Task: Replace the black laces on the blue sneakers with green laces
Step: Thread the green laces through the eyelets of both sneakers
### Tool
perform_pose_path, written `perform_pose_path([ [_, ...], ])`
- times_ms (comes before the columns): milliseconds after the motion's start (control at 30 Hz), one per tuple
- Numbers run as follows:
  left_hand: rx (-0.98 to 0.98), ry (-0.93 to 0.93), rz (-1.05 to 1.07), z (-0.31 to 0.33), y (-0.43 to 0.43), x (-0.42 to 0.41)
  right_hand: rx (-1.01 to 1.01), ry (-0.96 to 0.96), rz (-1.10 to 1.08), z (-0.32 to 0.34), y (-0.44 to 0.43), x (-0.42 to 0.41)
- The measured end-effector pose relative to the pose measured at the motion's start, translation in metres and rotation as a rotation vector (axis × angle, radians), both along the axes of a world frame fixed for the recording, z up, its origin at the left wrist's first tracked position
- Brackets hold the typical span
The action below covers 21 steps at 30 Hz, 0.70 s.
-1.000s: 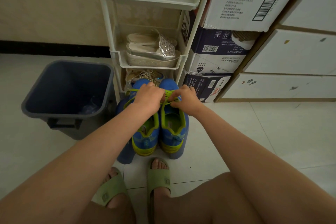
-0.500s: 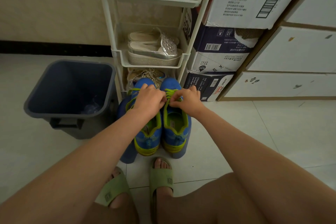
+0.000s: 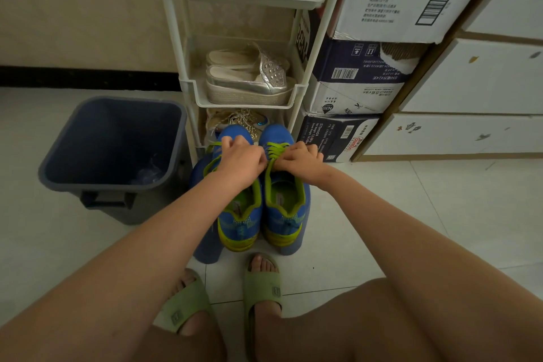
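- At frame centre, your left hand (image 3: 241, 160) and right hand (image 3: 299, 160) nearly touched, both pinching the green laces (image 3: 276, 150) on the right-side shoe of the blue sneakers (image 3: 282, 206).
- A loose pinch could have let the flat woven lace slip.
- A hard tug might have tipped the knit-mesh pair off the rounded blue stool (image 3: 205, 247).

A pair of blue mesh sneakers (image 3: 283, 216) with yellow-green collars and heel patches stands side by side at the centre of the frame. Both are upright on their soles, with toes toward the top and heels toward the bottom. Their openings gape and show the insoles. Bright green laces (image 3: 276, 152) criss-cross the right-hand sneaker's front eyelets. There the left hand (image 3: 239, 160) and right hand (image 3: 299, 160) pinch them. A green loop pokes out at the other sneaker's left edge.
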<state>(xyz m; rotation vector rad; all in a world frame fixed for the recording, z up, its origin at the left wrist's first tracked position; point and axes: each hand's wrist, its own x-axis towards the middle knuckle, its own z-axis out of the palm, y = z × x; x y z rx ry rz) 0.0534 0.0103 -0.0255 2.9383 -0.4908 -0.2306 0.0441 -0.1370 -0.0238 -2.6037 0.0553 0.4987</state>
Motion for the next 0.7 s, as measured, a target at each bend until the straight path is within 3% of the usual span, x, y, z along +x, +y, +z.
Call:
perform_pose_path([
  [133,-0.173,-0.011,0.013,-0.005,0.01,0.001,0.013,-0.08,0.027,-0.002,-0.002,-0.004],
  [267,-0.228,-0.029,0.048,-0.007,0.006,-0.001,-0.003,-0.094,0.016,-0.003,0.002,-0.002],
  [433,-0.144,-0.009,0.083,-0.009,0.001,0.0,0.084,-0.09,-0.023,-0.001,-0.004,-0.003],
  [700,0.003,0.13,0.161,0.0,-0.008,-0.002,-0.135,0.019,-0.057,-0.004,0.012,0.009],
])
